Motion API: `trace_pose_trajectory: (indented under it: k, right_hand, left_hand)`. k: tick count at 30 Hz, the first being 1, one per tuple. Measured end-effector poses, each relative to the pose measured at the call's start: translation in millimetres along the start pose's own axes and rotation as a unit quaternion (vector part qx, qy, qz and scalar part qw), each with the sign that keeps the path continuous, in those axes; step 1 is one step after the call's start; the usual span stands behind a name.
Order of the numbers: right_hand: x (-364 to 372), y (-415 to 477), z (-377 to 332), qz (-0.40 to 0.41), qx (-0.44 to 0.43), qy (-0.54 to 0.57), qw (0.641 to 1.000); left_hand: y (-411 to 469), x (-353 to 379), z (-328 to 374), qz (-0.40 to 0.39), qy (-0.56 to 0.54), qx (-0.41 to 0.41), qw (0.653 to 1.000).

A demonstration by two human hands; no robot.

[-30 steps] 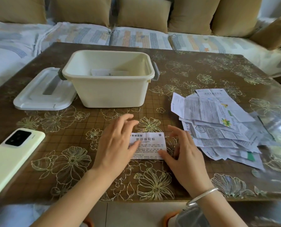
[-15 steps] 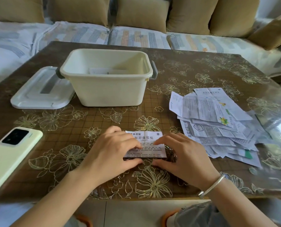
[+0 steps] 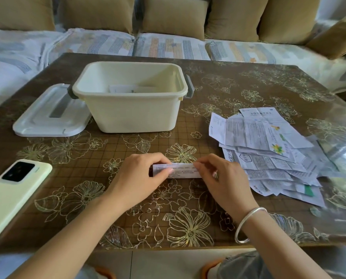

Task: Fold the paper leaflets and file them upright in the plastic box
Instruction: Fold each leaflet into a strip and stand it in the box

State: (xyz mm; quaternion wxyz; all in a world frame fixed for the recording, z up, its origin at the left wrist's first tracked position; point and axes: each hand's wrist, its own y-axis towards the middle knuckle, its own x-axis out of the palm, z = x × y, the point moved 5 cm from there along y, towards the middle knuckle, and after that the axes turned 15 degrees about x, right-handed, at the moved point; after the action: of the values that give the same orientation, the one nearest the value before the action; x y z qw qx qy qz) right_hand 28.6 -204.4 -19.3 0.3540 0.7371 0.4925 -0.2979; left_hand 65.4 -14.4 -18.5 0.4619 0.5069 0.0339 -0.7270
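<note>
Floral table (image 3: 228, 81) | 1 box (image 3: 135, 115), 1 lid (image 3: 47, 119), 1 phone (image 3: 9, 196) | left hand (image 3: 135, 182), right hand (image 3: 226, 184) fingers (image 3: 203, 163) pinching 1 leaflet (image 3: 183, 171)

Bare table (image 3: 148, 144) before box (image 3: 135, 114); lid (image 3: 45, 122) left, leaflet pile (image 3: 268, 156) rt.

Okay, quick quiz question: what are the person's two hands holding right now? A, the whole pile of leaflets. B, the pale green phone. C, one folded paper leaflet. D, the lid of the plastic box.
C: the left hand and the right hand each pinch one end of a narrow folded leaflet between them. The phone, the lid and the pile lie untouched.
</note>
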Motion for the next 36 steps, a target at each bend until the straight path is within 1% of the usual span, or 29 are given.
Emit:
trace_pose_trajectory:
  k: [3,9,11,14,15,17,22,26,28,29,31,33,34,35,36]
  right_hand:
    - [3.6,2.5,-0.4,-0.009,0.026,0.008,1.0]
    - [9.4,5.4,-3.5,-0.048,0.051,-0.067,0.995]
    - [8.5,7.5,-6.2,-0.064,0.061,-0.086,0.992]
    - [8.8,16.2,-11.8,-0.111,0.067,-0.129,0.983]
    - [8.7,19.8,-13.8,-0.131,0.07,-0.14,0.979]
    - [8.8,26.3,-17.0,-0.165,0.079,-0.157,0.971]
    - [13.3,39.2,-27.6,-0.23,0.096,-0.228,0.941]
    - [15.2,46.3,-28.0,-0.256,0.099,-0.241,0.931]
    - [12.4,44.0,-25.5,-0.253,0.106,-0.211,0.938]
    - [9.7,42.2,-25.2,-0.249,0.113,-0.175,0.946]
    - [4.0,35.0,-27.0,-0.258,0.145,-0.037,0.955]
    - [2.1,24.6,-30.9,-0.287,0.184,0.125,0.932]
    - [2.2,19.5,-31.3,-0.292,0.193,0.178,0.92]
    - [3.5,14.8,-29.5,-0.288,0.195,0.208,0.914]
    - [4.4,10.3,-27.4,-0.278,0.187,0.217,0.917]
  left_hand:
    - [1.9,2.4,-1.5,0.027,0.019,-0.019,0.999]
    - [1.1,11.9,-6.5,0.044,0.102,-0.016,0.994]
    - [1.5,10.8,-2.0,0.053,0.139,0.005,0.989]
    - [3.5,13.6,7.9,0.049,0.198,0.079,0.976]
    - [3.3,15.2,9.5,0.048,0.198,0.096,0.974]
    - [2.7,16.4,7.9,0.05,0.171,0.095,0.979]
    - [3.8,16.7,-5.3,0.046,0.068,0.02,0.996]
    - [5.0,19.5,-8.8,0.026,0.045,-0.002,0.999]
    - [5.1,20.2,-9.3,0.017,0.043,-0.005,0.999]
    - [5.0,20.6,-9.8,0.016,0.042,-0.007,0.999]
    - [5.0,20.7,-10.0,0.017,0.038,-0.009,0.999]
    - [5.1,20.6,-10.0,0.019,0.039,-0.007,0.999]
    - [5.2,20.7,-9.7,0.018,0.041,-0.006,0.999]
    - [5.1,20.7,-9.6,0.016,0.045,-0.003,0.999]
    - [5.1,20.7,-9.3,0.016,0.048,0.0,0.999]
